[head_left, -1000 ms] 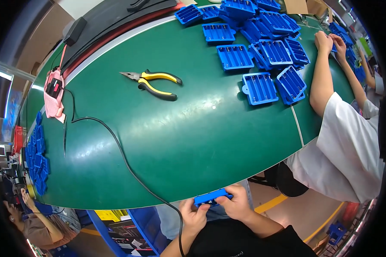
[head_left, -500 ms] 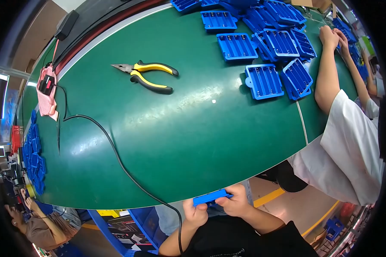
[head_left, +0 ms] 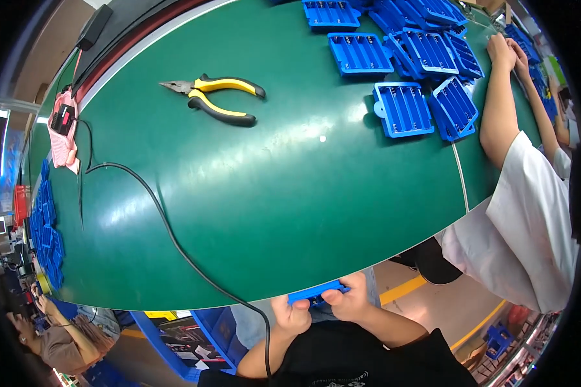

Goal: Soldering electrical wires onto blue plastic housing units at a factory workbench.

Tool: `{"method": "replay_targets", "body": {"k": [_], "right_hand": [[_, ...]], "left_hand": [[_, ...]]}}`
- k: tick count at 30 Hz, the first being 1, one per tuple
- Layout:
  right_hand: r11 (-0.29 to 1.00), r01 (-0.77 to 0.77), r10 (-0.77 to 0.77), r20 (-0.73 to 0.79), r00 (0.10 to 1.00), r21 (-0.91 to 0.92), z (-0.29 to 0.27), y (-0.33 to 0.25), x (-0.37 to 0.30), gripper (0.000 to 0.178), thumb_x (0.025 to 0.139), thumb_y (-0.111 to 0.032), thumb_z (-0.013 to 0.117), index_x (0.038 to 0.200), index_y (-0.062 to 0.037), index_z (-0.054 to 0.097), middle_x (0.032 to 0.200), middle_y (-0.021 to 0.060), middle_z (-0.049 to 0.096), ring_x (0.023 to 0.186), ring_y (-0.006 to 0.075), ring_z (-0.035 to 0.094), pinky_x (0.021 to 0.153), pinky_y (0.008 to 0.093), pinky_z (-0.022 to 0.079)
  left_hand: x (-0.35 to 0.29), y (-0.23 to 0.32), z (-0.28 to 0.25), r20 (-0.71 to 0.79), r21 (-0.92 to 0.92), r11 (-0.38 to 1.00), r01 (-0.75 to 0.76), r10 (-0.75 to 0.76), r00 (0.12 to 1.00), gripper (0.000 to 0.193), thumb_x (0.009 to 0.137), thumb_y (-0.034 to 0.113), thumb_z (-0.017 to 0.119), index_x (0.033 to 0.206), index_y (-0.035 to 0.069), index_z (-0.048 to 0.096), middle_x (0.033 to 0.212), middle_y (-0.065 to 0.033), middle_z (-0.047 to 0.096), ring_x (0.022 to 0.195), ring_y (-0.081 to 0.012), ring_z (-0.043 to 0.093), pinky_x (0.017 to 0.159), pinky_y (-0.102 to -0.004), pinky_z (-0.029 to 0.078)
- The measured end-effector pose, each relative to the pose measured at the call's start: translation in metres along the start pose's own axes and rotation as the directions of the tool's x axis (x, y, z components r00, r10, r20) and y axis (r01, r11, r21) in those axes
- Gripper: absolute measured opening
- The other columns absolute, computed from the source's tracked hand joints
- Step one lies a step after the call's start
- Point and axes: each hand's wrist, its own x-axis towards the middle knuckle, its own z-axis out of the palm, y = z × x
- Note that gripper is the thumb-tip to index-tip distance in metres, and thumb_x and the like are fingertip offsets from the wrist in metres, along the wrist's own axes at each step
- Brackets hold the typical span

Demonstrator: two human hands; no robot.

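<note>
Just off the table's near edge, a blue plastic battery holder (head_left: 316, 292) is gripped between both hands. My left hand (head_left: 292, 314) is closed round its left end, thumb pressed on the side toward me. At the other end my right hand (head_left: 350, 298) is closed in the same way, its thumb on the near side. The holder is seen nearly edge-on, so most of its inside is hidden. Pliers (head_left: 219, 100) with yellow and black handles lie far off on the green table (head_left: 271, 213), their jaws to the left.
Several blue battery holders (head_left: 403, 109) are piled at the far right, near a co-worker's arm (head_left: 500, 109). More blue holders (head_left: 47, 235) lie at the left edge. A black cable (head_left: 174, 232) runs from a pink cloth (head_left: 62, 138) toward me. A blue crate (head_left: 200, 342) stands below the table.
The whole view has shifted a little, so the things on the table sit slightly higher. Both hands keep their grip on the blue holder, which has tilted slightly.
</note>
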Motion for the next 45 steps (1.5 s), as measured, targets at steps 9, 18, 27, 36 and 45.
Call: {"method": "replay_targets", "body": {"k": [9, 18, 27, 36, 45], "right_hand": [[0.998, -0.012, 0.02, 0.134, 0.991, -0.065, -0.013, -0.014, -0.005, 0.024, 0.083, -0.016, 0.069, 0.1, 0.0001, 0.064, 0.085, 0.012, 0.065, 0.074, 0.0215, 0.061, 0.065, 0.0307, 0.046], [0.987, -0.16, 0.158, 0.105, 0.982, 0.016, -0.006, -0.033, -0.006, 0.027, 0.089, -0.022, 0.061, 0.101, 0.0016, 0.063, 0.09, 0.0115, 0.064, 0.081, 0.0198, 0.06, 0.071, 0.0304, 0.045], [0.983, -0.167, 0.159, 0.103, 0.982, 0.073, -0.006, -0.018, -0.01, 0.024, 0.089, -0.017, 0.062, 0.102, 0.0025, 0.062, 0.087, 0.0108, 0.063, 0.075, 0.0183, 0.059, 0.069, 0.0305, 0.046], [0.994, -0.097, 0.093, 0.062, 0.994, 0.059, -0.005, -0.01, -0.01, 0.026, 0.087, -0.019, 0.065, 0.101, 0.0028, 0.061, 0.085, 0.0096, 0.062, 0.073, 0.0165, 0.057, 0.065, 0.0298, 0.044], [0.978, -0.195, 0.189, 0.073, 0.979, 0.074, -0.004, -0.025, -0.01, 0.032, 0.089, -0.026, 0.062, 0.101, 0.0033, 0.06, 0.085, 0.0063, 0.061, 0.073, 0.0129, 0.054, 0.064, 0.0271, 0.043]], "left_hand": [[-0.006, 0.016, -0.001, 0.114, -0.116, 0.983, 0.139, -0.126, 0.985, 0.067, 0.085, 0.057, 0.06, 0.112, -0.004, 0.056, 0.105, -0.0101, 0.062, 0.095, -0.0181, 0.059, 0.081, -0.0308, 0.047], [-0.008, 0.031, -0.006, 0.229, -0.258, 0.922, 0.288, -0.231, 0.945, 0.062, 0.09, 0.048, 0.058, 0.118, -0.006, 0.053, 0.113, -0.0144, 0.06, 0.101, -0.0213, 0.059, 0.086, -0.0329, 0.047], [-0.001, 0.038, 0.0, 0.194, -0.189, 0.97, 0.154, -0.117, 0.974, 0.052, 0.093, 0.042, 0.056, 0.117, -0.005, 0.057, 0.113, -0.0119, 0.061, 0.103, -0.0202, 0.058, 0.09, -0.0325, 0.044], [0.006, 0.035, 0.007, 0.061, 0.095, 0.995, -0.015, 0.01, 0.998, 0.061, 0.092, 0.055, 0.049, 0.1, -0.004, 0.063, 0.099, -0.0094, 0.064, 0.09, -0.0178, 0.06, 0.077, -0.0308, 0.046], [-0.003, 0.032, 0.007, 0.04, 0.057, 0.997, 0.05, -0.053, 0.998, 0.064, 0.09, 0.056, 0.052, 0.11, -0.005, 0.056, 0.104, -0.0117, 0.062, 0.091, -0.0184, 0.06, 0.077, -0.0302, 0.048]]}}
